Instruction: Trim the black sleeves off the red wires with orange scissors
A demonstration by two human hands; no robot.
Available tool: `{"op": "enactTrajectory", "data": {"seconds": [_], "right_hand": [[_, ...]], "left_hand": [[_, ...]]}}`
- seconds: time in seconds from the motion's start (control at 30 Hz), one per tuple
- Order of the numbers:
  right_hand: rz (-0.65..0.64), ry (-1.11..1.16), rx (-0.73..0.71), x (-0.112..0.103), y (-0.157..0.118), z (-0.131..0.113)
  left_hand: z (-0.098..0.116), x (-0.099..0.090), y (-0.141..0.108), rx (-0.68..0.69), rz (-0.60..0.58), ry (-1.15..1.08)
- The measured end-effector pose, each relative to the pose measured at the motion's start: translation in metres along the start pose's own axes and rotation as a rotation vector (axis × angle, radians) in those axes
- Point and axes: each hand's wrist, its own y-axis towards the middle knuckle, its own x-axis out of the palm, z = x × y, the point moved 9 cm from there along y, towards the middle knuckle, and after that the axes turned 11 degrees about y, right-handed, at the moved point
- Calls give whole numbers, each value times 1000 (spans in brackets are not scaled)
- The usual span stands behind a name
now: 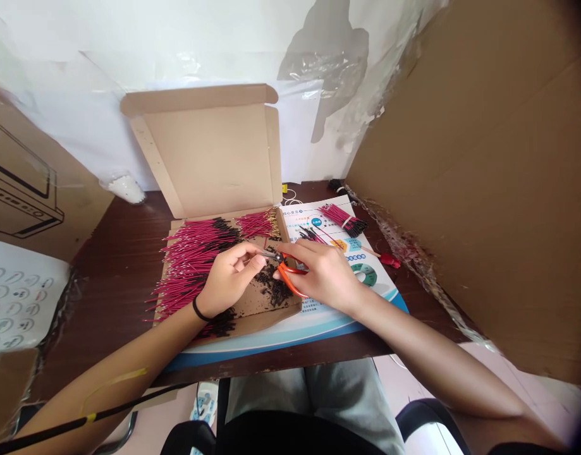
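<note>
My right hand (329,278) is closed around orange-handled pliers (286,273), possibly cutters, their metal jaws pointing left. My left hand (229,278) pinches at the jaws' tip. Whatever sits between its fingers is too small to make out. Both hands are above an open cardboard box (252,315). On the box's left side lie thick rows of magenta wires (190,253) with black ends. Black scraps (277,292) are scattered over the box floor beneath the pliers. A smaller group of magenta wires with gold-coloured tips (256,224) rests at the back of the box.
The box lid (212,158) stands raised at the back. Right of the box, a printed sheet (325,319) carries a tied wire bundle (342,218) and loose black-ended wires (311,234). A red-headed tool (389,260) lies farther right. Large cardboard panels (484,189) wall both sides.
</note>
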Motion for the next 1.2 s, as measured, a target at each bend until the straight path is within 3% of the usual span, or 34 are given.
{"op": "enactTrajectory", "data": {"seconds": [0.8,1.07,1.2], "right_hand": [[-47,-257,-103,6,-1,3],[105,-74,-49,-5,-1,6],[88,-44,-55,-4,-1,3]], "left_hand": [[3,-3,-2,37,41,113],[-10,-3,0,-37,43,-22],[-12,-3,0,-40,56,-49]]}}
